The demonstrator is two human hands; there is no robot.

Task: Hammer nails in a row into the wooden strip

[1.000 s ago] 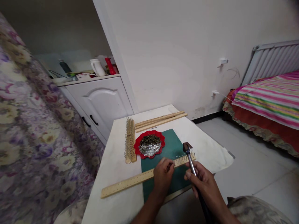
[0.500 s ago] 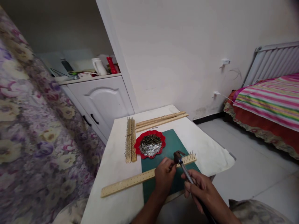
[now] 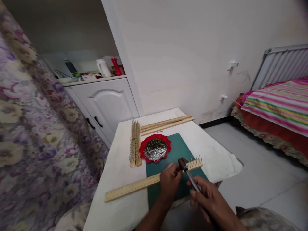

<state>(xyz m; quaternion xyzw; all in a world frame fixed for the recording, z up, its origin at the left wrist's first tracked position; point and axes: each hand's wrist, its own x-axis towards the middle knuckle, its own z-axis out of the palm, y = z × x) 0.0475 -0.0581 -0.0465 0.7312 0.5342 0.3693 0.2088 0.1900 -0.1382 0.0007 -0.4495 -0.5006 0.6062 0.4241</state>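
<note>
My right hand (image 3: 207,195) grips the handle of a hammer (image 3: 190,176), its dark head just above the wooden strip and close to my left fingertips. My left hand (image 3: 170,179) rests over the strip with its fingers pinched together; what they hold is hidden behind the fingers and the hammer head. The pale wooden strip (image 3: 132,187), dotted with rows of holes, lies slantwise across a green mat (image 3: 179,147). Several nails (image 3: 195,162) stand upright in its right end. Beyond my left hand, a red scalloped dish (image 3: 141,152) holds a heap of loose nails (image 3: 155,150).
Left of the dish lie two strips (image 3: 135,144), bristling with nails. More bare strips (image 3: 166,124) and a single nail (image 3: 160,131) lie at the back of the white table (image 3: 115,170). A floral curtain (image 3: 48,138) hangs at left; a bed (image 3: 276,102) stands at right.
The hammer head has shifted very slightly left at my left fingertips. My left hand keeps its pinch in the same spot, and the view has moved a little.
</note>
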